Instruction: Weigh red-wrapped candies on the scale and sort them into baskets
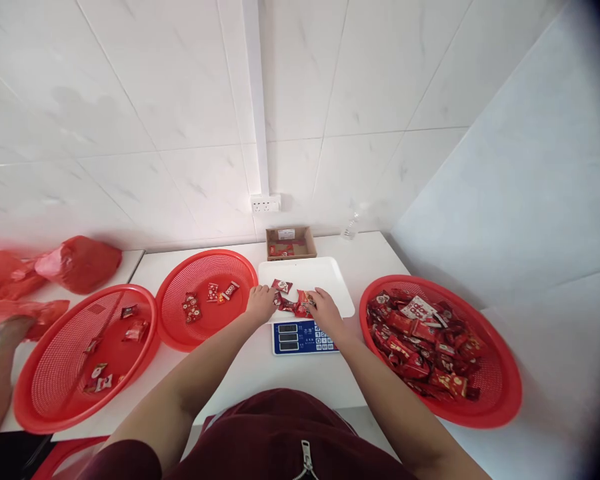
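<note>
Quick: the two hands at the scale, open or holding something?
Left hand: curled at the red packets on the white tray; grip cannot be told.
Right hand: curled at a red-and-gold packet; grip cannot be told.

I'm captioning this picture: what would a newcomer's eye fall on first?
Probably the red basket at the right, heaped with red packets. Next, at the centre, the left hand and right hand are at small packets on the white tray of the scale. Two sparsely filled red baskets stand left.
</note>
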`<action>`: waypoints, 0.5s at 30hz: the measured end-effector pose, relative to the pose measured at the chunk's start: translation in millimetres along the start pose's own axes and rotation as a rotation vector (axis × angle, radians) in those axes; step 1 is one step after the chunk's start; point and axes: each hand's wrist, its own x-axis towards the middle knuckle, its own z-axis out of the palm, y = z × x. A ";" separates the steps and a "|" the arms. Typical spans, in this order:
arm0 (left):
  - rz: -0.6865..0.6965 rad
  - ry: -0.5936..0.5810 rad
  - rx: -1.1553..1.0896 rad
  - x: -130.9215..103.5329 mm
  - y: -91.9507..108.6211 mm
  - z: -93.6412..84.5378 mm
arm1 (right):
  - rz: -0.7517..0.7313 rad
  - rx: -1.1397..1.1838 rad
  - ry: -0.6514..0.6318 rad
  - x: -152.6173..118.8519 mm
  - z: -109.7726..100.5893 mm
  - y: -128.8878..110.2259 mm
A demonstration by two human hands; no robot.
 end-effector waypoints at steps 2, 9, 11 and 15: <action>-0.032 0.008 -0.067 2.0 0.8 -1.5 | 0.038 0.043 0.048 2.0 2.5 -1.2; -0.154 0.079 -0.458 -27.7 1.3 -9.4 | -0.002 0.502 0.301 3.2 0.9 4.5; -0.182 0.058 -0.585 -48.5 -0.3 -12.5 | 0.014 0.528 0.388 -2.6 -11.2 18.1; -0.380 -0.081 -1.114 -94.7 -9.9 -17.1 | 0.128 0.273 0.490 -27.3 -41.4 73.4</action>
